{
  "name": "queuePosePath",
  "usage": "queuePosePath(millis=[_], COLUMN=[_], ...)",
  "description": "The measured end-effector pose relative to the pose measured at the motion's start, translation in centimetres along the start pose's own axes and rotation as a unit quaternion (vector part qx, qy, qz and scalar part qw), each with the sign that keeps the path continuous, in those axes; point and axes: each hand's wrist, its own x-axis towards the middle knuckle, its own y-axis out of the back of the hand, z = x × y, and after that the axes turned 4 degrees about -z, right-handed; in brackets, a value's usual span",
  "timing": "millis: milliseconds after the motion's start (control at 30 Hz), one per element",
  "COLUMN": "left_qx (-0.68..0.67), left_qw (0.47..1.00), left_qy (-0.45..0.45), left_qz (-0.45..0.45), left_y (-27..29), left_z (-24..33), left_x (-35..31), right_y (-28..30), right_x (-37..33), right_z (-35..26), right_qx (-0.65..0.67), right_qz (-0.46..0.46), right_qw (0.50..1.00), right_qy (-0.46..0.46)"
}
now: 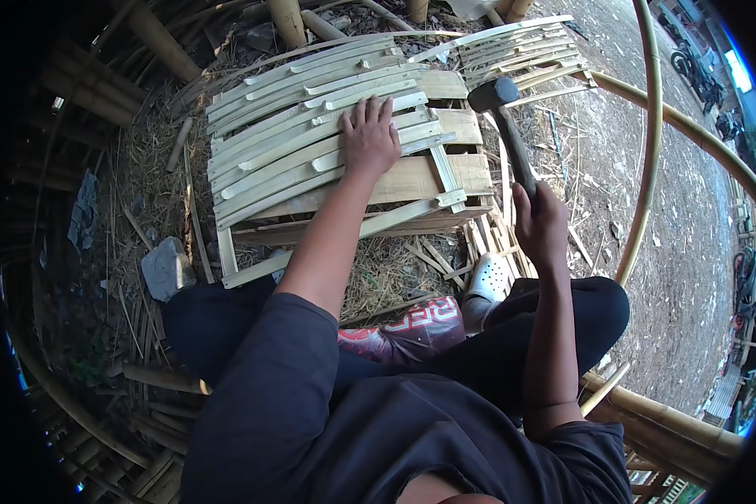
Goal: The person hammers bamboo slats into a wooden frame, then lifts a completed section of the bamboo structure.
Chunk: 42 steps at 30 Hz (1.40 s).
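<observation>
A panel of split bamboo slats [290,130] lies across a low wooden crate [466,172] in front of me. My left hand [370,139] rests on top of the slats near their right side, fingers spread and palm down. In my right hand [540,227] is a mallet with a dark, thick head [493,94], gripped low on its handle. The mallet head is raised to the right of the crate, apart from the slats. A short upright strip [445,168] crosses the slat ends at the panel's near right corner.
Behind the crate to the right lies another slatted bamboo panel [512,50]. Loose bamboo strips [500,244] and straw litter the ground by my clog [487,281]. A pale stone block [168,267] sits at left. Bamboo poles [653,126] curve along the right; motorbikes [697,67] stand farther off.
</observation>
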Motion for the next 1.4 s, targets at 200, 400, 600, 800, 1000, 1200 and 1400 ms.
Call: queuePosePath(millis=[200, 400, 600, 800, 1000, 1200, 1400], left_qx=[-0.004, -0.016, -0.019, -0.021, 0.003, 0.004, 0.002], left_qw=[1.0, 1.0, 0.999, 0.999, 1.0, 1.0, 1.0], left_qy=[0.015, 0.015, 0.015, 0.015, 0.003, -0.003, -0.004], left_qz=[-0.009, -0.01, -0.021, -0.043, -0.031, -0.021, -0.02], left_y=[0.6, 0.5, 0.8, 0.7, 1.1, 0.9, 0.9], left_z=[0.0, 0.3, 0.6, 0.1, 0.2, 0.2, 0.4], left_x=[0.1, 0.2, 0.5, 0.2, 0.3, 0.5, 0.6], right_y=[7.8, 7.3, 1.4, -2.5, -4.3, -5.9, -5.9], right_x=[8.2, 18.2, 21.3, 21.4, 21.2, 21.0, 21.1], right_z=[-0.5, 5.6, 9.6, 12.5, 13.2, 14.7, 15.5], right_qx=[0.053, -0.193, -0.246, -0.161, -0.11, -0.101, -0.096], right_qz=[0.006, -0.13, -0.317, -0.379, -0.414, -0.421, -0.431], right_qw=[0.995, 0.956, 0.906, 0.885, 0.883, 0.883, 0.88], right_qy=[0.079, 0.175, 0.133, 0.219, 0.19, 0.183, 0.174])
